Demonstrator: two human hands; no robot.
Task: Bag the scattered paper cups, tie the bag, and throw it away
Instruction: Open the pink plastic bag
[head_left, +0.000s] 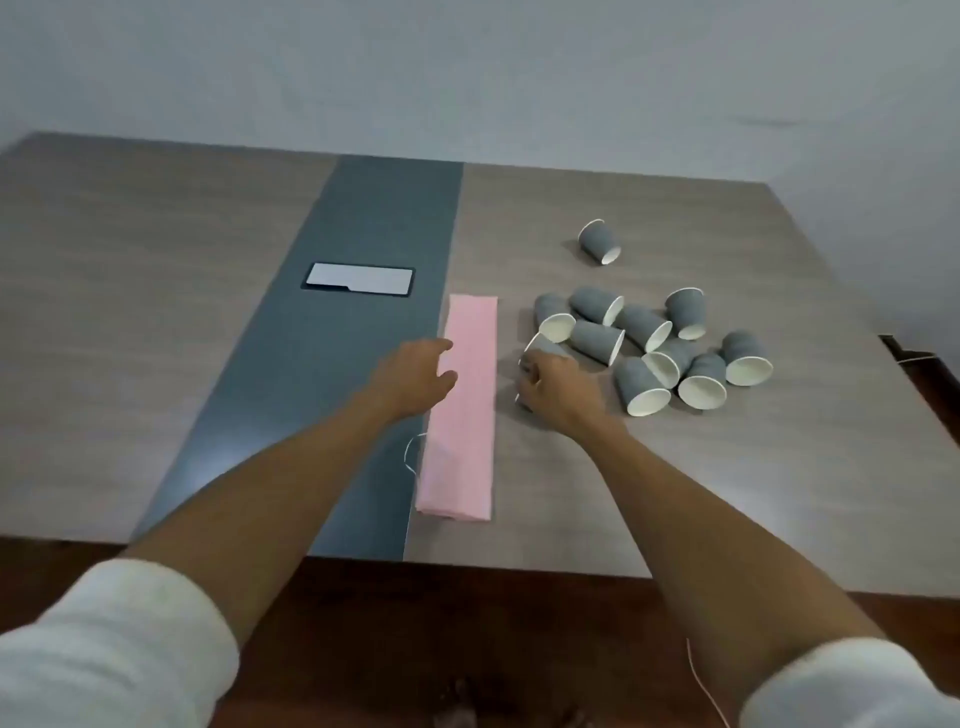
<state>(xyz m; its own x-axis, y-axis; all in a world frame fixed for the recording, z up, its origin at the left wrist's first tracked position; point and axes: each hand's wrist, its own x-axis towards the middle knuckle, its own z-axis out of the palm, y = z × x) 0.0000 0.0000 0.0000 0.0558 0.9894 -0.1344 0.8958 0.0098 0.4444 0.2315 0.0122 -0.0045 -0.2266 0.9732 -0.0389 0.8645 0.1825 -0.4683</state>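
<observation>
White rolled sleeves (104, 649) framed the bottom of the view, both bare forearms reaching over the counter (156, 322). Left hand (415, 376) hovered with fingers loosely spread at the left edge of the folded pink bag (464, 410), which lay flat beside the counter's dark centre strip (332, 353). Right hand (556, 387) curled round one grey paper cup (540, 347) just right of the bag. More paper cups (670, 353) lay tipped in a heap further right, one lone cup (598, 241) apart behind them.

Both hands (415, 376) (558, 387) outstretched, forearms bare.
</observation>
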